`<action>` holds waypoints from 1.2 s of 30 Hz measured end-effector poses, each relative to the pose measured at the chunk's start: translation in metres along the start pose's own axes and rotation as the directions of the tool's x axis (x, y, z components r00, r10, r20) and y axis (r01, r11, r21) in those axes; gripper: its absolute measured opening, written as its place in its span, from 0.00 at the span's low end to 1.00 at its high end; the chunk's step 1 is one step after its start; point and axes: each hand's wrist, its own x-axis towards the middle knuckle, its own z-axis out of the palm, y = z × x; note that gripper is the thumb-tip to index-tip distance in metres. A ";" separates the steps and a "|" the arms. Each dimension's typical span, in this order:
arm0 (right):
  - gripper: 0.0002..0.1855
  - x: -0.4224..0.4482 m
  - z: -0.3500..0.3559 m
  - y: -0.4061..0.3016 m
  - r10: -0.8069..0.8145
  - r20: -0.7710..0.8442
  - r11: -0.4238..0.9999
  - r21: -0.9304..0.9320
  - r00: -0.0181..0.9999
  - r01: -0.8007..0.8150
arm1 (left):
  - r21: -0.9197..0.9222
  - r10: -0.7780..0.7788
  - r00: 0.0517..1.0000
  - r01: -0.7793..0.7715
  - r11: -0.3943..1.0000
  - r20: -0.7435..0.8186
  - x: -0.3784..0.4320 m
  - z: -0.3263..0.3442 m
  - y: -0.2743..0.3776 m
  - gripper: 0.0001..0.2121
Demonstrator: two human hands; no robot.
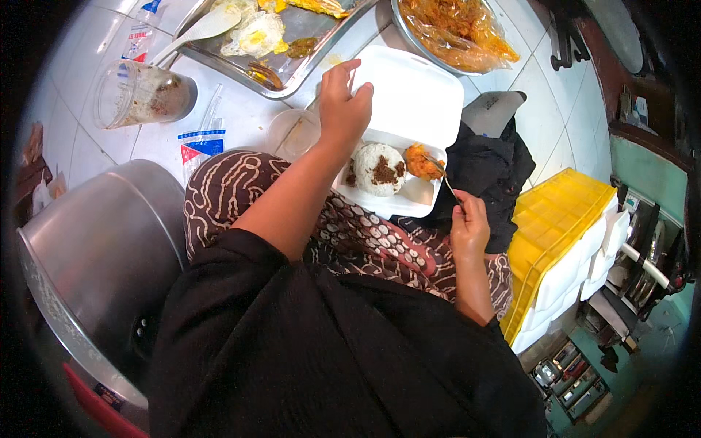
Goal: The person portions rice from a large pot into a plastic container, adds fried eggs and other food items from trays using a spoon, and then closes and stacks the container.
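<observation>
A white foam food box (pixel 419 87) lies open by my lap, its lid folded back on the far side. In its base sit a round mound of white rice (pixel 368 169) topped with brown crumbs, and an orange shredded food (pixel 420 163) in the right corner. My left hand (pixel 346 104) grips the lid's left edge, thumb over the inner face. Between the fingers of my right hand (pixel 470 222) is the handle of a metal spoon (pixel 450 185); its bowl rests in the orange food. Left of the box stands a clear plastic tub (pixel 293 134), partly behind my left forearm.
A metal tray (pixel 306 68) holds fried eggs and a white rice paddle (pixel 216 26). Beyond the lid is a bowl (pixel 405 27) with bagged orange food. A clear container (pixel 145 93) lies left. A large metal pot (pixel 109 219) and yellow crate (pixel 564 213) of foam boxes flank me.
</observation>
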 end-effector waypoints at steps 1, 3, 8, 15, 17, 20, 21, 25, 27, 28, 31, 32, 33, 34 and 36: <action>0.12 -0.004 0.003 0.004 0.009 0.000 1.000 0.000 1.000 -0.009 | 0.015 0.015 1.000 -0.015 1.000 0.001 0.000 0.002 -0.005 0.16; 0.12 -0.007 0.008 0.013 -0.076 -0.062 0.997 -0.006 0.995 0.076 | 0.016 0.006 1.000 -0.006 1.000 0.006 0.000 0.005 -0.005 0.16; 0.12 -0.006 0.002 0.014 -0.076 -0.135 0.989 0.112 0.988 0.092 | 0.027 -0.011 1.000 0.011 1.000 0.007 0.000 0.005 -0.005 0.17; 0.10 -0.014 -0.007 0.013 -0.069 -0.143 0.992 0.092 0.987 0.082 | -0.008 -0.040 0.999 0.040 0.999 0.021 0.000 0.006 -0.009 0.16; 0.10 -0.012 -0.006 0.017 -0.195 -0.151 0.980 -0.061 0.969 0.187 | -0.019 -0.038 0.999 0.039 0.999 0.028 0.001 0.007 -0.009 0.16; 0.08 -0.007 0.001 0.015 -0.223 -0.139 0.957 -0.218 0.965 0.190 | -0.010 -0.022 0.999 0.023 1.000 0.042 0.001 0.009 -0.005 0.16; 0.07 -0.005 0.001 0.011 -0.197 -0.114 0.956 -0.242 0.974 0.165 | -0.049 -0.047 0.998 0.048 0.998 0.037 0.001 0.010 -0.006 0.16; 0.09 0.005 -0.006 0.018 -0.263 -0.170 0.956 -0.182 0.950 0.232 | -0.093 -0.076 0.995 0.081 0.992 0.057 0.004 0.012 -0.010 0.17; 0.09 0.010 -0.009 0.016 -0.242 -0.194 0.965 -0.154 0.951 0.214 | -0.093 -0.076 0.996 0.081 0.992 0.054 0.005 0.013 -0.010 0.16; 0.10 0.012 -0.009 0.015 -0.225 -0.215 0.971 -0.128 0.950 0.201 | -0.113 -0.077 0.996 0.082 0.990 0.051 0.006 0.014 -0.011 0.16; 0.10 0.018 -0.006 0.019 -0.235 -0.188 0.968 -0.135 0.954 0.212 | -0.185 -0.083 0.995 0.091 0.979 0.048 0.010 0.017 -0.014 0.16; 0.10 0.019 -0.005 0.020 -0.223 -0.173 0.970 -0.133 0.959 0.202 | -0.236 -0.091 0.995 0.101 0.967 0.051 0.010 0.017 -0.015 0.16; 0.10 0.020 -0.005 0.033 -0.124 -0.153 0.992 -0.001 0.980 0.126 | -0.233 -0.089 0.995 0.096 0.968 0.042 0.009 0.015 -0.014 0.16; 0.10 0.022 -0.006 0.046 -0.028 -0.119 0.991 0.130 0.993 0.044 | -0.211 -0.079 0.996 0.085 0.974 0.037 0.006 0.015 -0.012 0.16; 0.10 0.046 -0.030 0.023 0.426 0.230 0.678 0.559 0.875 -0.477 | -0.182 -0.058 0.998 0.061 0.981 0.026 0.005 0.014 -0.011 0.16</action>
